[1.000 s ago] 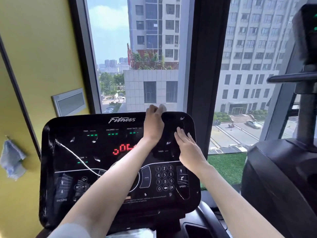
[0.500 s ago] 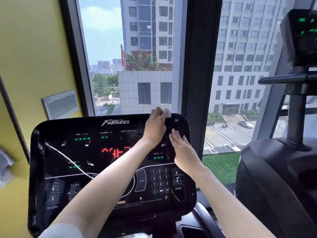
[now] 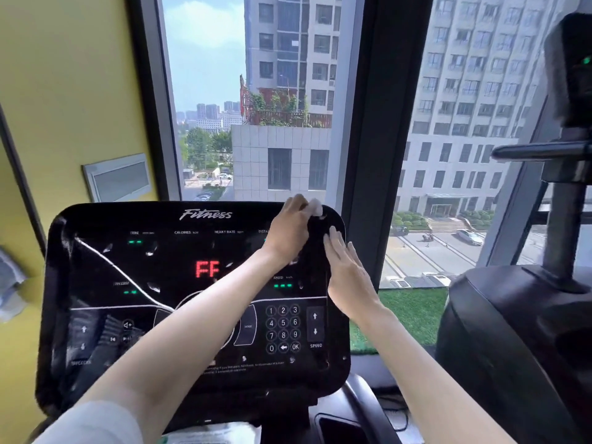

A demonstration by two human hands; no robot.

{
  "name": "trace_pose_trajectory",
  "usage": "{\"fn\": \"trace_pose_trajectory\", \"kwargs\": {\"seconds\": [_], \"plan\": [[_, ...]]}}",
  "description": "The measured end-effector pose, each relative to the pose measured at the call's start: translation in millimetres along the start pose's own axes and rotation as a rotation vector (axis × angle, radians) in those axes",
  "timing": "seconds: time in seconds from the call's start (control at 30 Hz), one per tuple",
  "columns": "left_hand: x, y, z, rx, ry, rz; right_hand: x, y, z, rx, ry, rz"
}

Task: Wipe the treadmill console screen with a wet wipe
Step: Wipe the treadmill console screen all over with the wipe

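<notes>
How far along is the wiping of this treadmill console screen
Early, by the look of it. The left hand presses a white wet wipe at the top right corner of the console screen, while the right hand lies flat on the right edge. The left and centre of the screen show pale smudges and a long streak, so most of it seems left to wipe.

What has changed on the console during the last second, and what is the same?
The red readout changed and now shows "FF". The left hand with the wet wipe crept slightly toward the top right corner of the console. The right hand stays open and flat at the right edge.
</notes>
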State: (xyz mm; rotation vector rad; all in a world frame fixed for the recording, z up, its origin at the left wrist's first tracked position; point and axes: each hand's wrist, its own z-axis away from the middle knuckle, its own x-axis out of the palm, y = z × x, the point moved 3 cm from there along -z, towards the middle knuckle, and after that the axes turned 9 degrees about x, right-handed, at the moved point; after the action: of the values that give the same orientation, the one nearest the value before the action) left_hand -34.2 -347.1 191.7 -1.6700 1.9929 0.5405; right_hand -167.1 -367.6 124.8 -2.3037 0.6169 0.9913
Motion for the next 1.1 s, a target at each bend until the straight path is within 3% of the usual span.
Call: {"fn": "trace_pose_trajectory", "kwargs": {"seconds": [0.1, 0.23, 0.27, 0.4, 0.53, 0.67, 0.7, 0.8, 0.83, 0.97, 1.0, 1.1], "plan": [[-3, -3, -3, -0.235, 0.193, 0.018, -2, 18, -2, 0.052, 0.003, -0.010], [15, 24, -3, 0.128, -0.077, 0.007, 2, 25, -2, 0.014, -0.064, -0.012], [17, 20, -4, 0.138, -0.087, -0.004, 3, 27, -3, 0.019, -0.068, -0.021], [15, 10, -8, -0.166, 0.144, 0.034, 7, 32, -3, -0.003, -0.066, -0.024], [27, 31, -6, 0.130, -0.081, 0.002, 6, 33, -3, -0.029, -0.051, -0.011], [16, 7, -14, -0.208, 0.166, 0.042, 4, 32, -2, -0.048, -0.052, -0.016], [17, 11, -14, -0.195, 0.148, 0.031, 5, 32, -2, -0.049, -0.049, -0.013], [31, 33, -10, 0.129, -0.126, 0.036, 5, 33, -3, -0.061, -0.045, 0.009], [30, 32, -11, 0.162, -0.154, 0.035, 5, 34, -3, -0.069, -0.049, 0.023], [21, 12, -18, -0.160, 0.141, 0.055, 3, 36, -2, -0.092, -0.053, 0.041], [21, 18, -18, -0.141, 0.141, 0.046, 3, 36, -2, -0.095, -0.052, 0.046], [31, 40, -14, 0.151, -0.109, 0.010, 4, 37, -2, -0.106, -0.049, 0.060]]}}
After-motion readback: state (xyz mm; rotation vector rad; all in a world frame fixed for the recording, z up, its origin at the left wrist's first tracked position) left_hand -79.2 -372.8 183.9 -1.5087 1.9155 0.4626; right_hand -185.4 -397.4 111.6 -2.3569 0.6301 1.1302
